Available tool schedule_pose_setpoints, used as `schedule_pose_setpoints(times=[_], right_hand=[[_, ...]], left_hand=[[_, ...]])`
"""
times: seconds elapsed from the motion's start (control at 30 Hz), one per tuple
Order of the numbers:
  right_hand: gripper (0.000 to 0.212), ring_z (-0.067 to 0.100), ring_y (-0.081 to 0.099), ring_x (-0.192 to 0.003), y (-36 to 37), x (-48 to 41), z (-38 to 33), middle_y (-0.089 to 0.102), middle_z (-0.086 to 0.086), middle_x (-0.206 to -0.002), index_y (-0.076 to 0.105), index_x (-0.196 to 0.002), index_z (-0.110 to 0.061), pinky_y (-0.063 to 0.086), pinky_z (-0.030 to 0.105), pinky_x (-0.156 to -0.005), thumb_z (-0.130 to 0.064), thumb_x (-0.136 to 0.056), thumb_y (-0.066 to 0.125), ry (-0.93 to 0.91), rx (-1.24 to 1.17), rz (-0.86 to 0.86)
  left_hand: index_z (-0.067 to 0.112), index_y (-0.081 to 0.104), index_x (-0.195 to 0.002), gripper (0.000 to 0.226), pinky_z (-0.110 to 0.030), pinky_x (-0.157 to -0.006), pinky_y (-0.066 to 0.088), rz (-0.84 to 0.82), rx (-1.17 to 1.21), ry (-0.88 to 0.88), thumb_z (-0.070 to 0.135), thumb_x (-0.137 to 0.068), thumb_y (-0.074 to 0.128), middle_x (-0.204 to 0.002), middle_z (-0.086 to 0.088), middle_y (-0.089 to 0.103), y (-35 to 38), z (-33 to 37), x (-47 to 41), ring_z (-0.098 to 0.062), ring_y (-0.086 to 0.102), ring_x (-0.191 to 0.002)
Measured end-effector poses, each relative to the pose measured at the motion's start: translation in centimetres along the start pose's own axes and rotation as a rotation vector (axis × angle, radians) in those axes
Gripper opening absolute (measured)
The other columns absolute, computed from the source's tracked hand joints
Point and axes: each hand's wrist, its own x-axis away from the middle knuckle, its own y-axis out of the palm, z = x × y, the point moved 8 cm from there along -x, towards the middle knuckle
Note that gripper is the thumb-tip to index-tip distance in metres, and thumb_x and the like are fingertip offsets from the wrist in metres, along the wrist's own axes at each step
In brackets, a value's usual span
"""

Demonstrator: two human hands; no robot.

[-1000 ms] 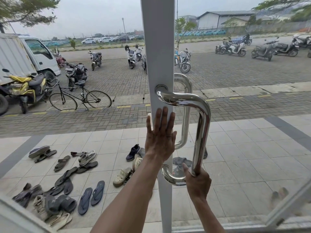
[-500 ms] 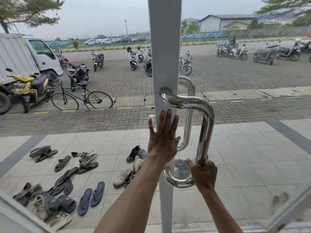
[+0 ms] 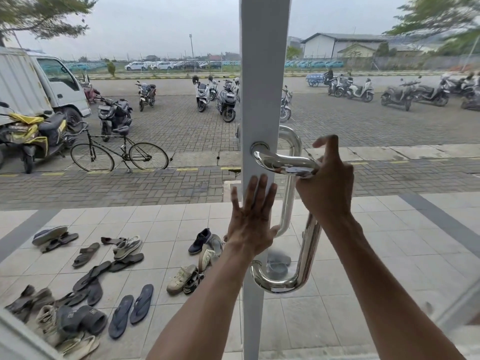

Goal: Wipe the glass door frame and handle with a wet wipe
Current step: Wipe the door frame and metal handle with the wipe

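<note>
Head view: left hand (image 3: 250,219) flat (outspread) on frame (image 3: 262,74); right hand (image 3: 327,189) grasps handle (image 3: 281,162).

White door frame (image 3: 262,74), mirror-chrome handle (image 3: 309,255), pale grey tiled floor (image 3: 363,294), navy flip-flops (image 3: 131,309)

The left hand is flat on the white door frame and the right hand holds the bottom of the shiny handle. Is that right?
Not quite. In the head view the right hand grips the top bend of the handle, not the bottom. The left hand is flat on the white door frame, as you said.
</note>
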Motion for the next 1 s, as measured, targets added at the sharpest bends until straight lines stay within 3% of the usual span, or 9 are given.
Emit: schedule_pose_setpoints(times=[0.07,0.13,0.2,0.3,0.57,0.7,0.87,0.93,1.0], right_hand=[[0.058,0.007,0.046,-0.045,0.3,-0.5,-1.3,0.052,-0.003,-0.056,0.044,-0.118,-0.013,0.028,0.015,-0.041,0.002,-0.068,0.07,-0.065,0.166,-0.079],[0.06,0.018,0.053,-0.049,0.6,-0.5,-2.1,0.054,-0.001,-0.059,0.043,-0.122,-0.015,0.032,0.018,-0.046,-0.001,-0.07,0.07,-0.084,0.29,-0.144],[0.062,0.032,0.064,-0.067,1.1,-0.6,-2.9,0.063,0.007,-0.068,0.041,-0.127,-0.017,0.047,0.029,-0.062,-0.004,-0.072,0.068,-0.096,0.42,-0.183],[0.065,0.033,0.065,-0.078,1.5,-0.8,-3.7,0.069,0.007,-0.075,0.039,-0.132,-0.016,0.044,0.04,-0.088,-0.004,-0.075,0.066,-0.113,0.538,-0.228],[0.066,0.024,0.056,-0.054,4.0,-0.3,-7.4,0.059,0.001,-0.063,0.026,-0.131,-0.006,0.038,0.042,-0.095,-0.019,-0.081,0.068,-0.271,0.661,-0.204],[0.046,0.025,0.069,-0.07,7.1,-0.8,-10.0,0.071,0.004,-0.08,0.032,-0.129,-0.007,0.041,0.041,-0.093,-0.02,-0.093,0.058,-0.228,0.684,-0.189],[0.049,0.014,0.068,-0.067,8.7,0.7,-10.5,0.07,-0.003,-0.078,0.029,-0.112,-0.012,0.049,0.035,-0.079,-0.034,-0.087,0.065,-0.187,0.841,-0.149],[0.055,0.003,0.069,-0.08,8.2,2.6,-10.8,0.072,-0.012,-0.088,0.027,-0.111,-0.017,0.051,0.028,-0.082,-0.045,-0.082,0.065,-0.219,0.946,-0.102],[0.056,0.005,0.067,-0.077,7.7,2.1,-10.3,0.069,-0.011,-0.083,0.026,-0.112,-0.018,0.048,0.029,-0.086,-0.046,-0.082,0.063,-0.126,1.011,-0.142]], left_hand=[[0.016,-0.049,-0.136,0.118,-0.064,-0.117,-0.003,0.0,0.002,0.006,0.067,-0.089,0.046,-0.144,-0.011,-0.054,-0.2,0.0,0.0,-0.029,-0.051,-0.133],[0.016,-0.049,-0.136,0.118,-0.064,-0.117,-0.003,0.001,0.002,-0.003,0.068,-0.088,0.045,-0.144,-0.011,-0.054,-0.2,-0.2,0.1,-0.028,-0.051,-0.133],[0.017,-0.052,-0.133,0.116,-0.064,-0.117,-0.004,-0.02,0.002,-0.002,0.069,-0.089,0.042,-0.143,-0.01,-0.055,-0.3,-0.2,0.1,-0.027,-0.052,-0.131],[0.018,-0.055,-0.13,0.114,-0.063,-0.117,-0.007,-0.046,0.031,0.007,0.069,-0.09,0.039,-0.141,-0.009,-0.057,-0.4,0.0,0.2,-0.026,-0.055,-0.129],[0.018,-0.049,-0.137,0.11,-0.061,-0.116,-0.016,-0.105,0.024,-0.006,0.072,-0.09,0.035,-0.137,-0.007,-0.061,-0.7,0.1,0.2,-0.024,-0.06,-0.124],[0.019,-0.025,-0.152,0.093,-0.06,-0.11,-0.027,-0.194,0.005,0.043,0.071,-0.092,0.025,-0.158,-0.008,-0.033,-0.1,0.0,0.2,-0.024,-0.05,-0.129],[0.025,-0.043,-0.135,0.094,-0.055,-0.109,-0.032,-0.237,0.037,0.063,0.067,-0.094,0.031,-0.144,0.001,-0.044,-0.9,-0.8,0.9,-0.013,-0.071,-0.094],[0.026,-0.048,-0.126,0.093,-0.054,-0.108,-0.032,-0.242,0.044,0.071,0.065,-0.095,0.031,-0.141,0.0,-0.046,-1.3,-0.7,1.0,-0.013,-0.07,-0.094],[0.026,-0.046,-0.131,0.093,-0.057,-0.114,-0.025,-0.237,0.058,0.068,0.063,-0.096,0.032,-0.145,-0.001,-0.042,-1.7,-0.6,1.1,-0.016,-0.068,-0.099]])
